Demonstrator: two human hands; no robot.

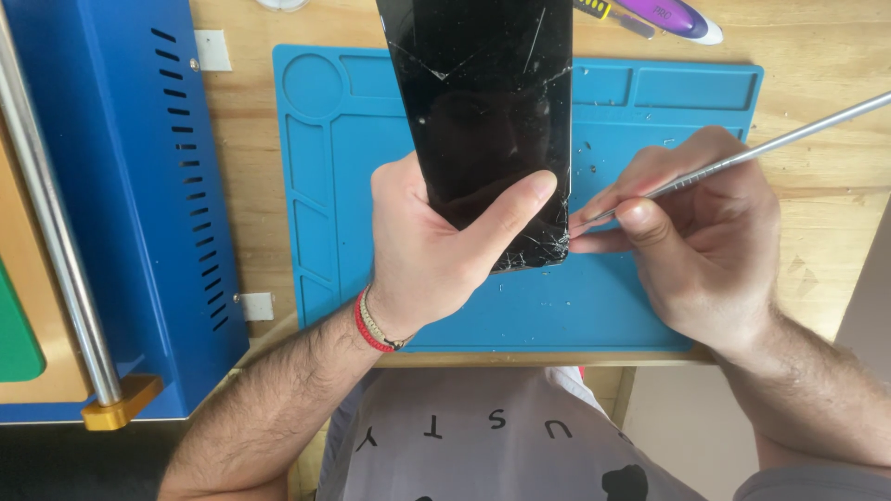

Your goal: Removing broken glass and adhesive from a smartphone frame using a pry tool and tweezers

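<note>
The left hand (422,255) held a black phone (487,121) with a cracked glass face, raised above the blue work mat (371,186). Its fingers were wrapped behind the device while the thumb pressed across the lower part of the glass, clamping the phone between thumb and palm. Cracks spread over the glass — densest at the lower right corner and again near the top.

The right hand (705,232) gripped a thin metal pry tool (742,156), pinched between thumb and fingers much like a pen. The tool's tip met the phone's right edge close to the shattered lower corner, and the long shaft ran up and away to the right.

The mat lay on a light wooden surface (826,186), with small glass flecks scattered on it near the phone. A blue metal machine (121,186) with vent slots stood to the left, a steel rod (56,232) running along its side. At the top edge, a purple-and-white tool (673,19) lay on the wood. A red band and a pale one circled the left wrist — both just below the hand.
</note>
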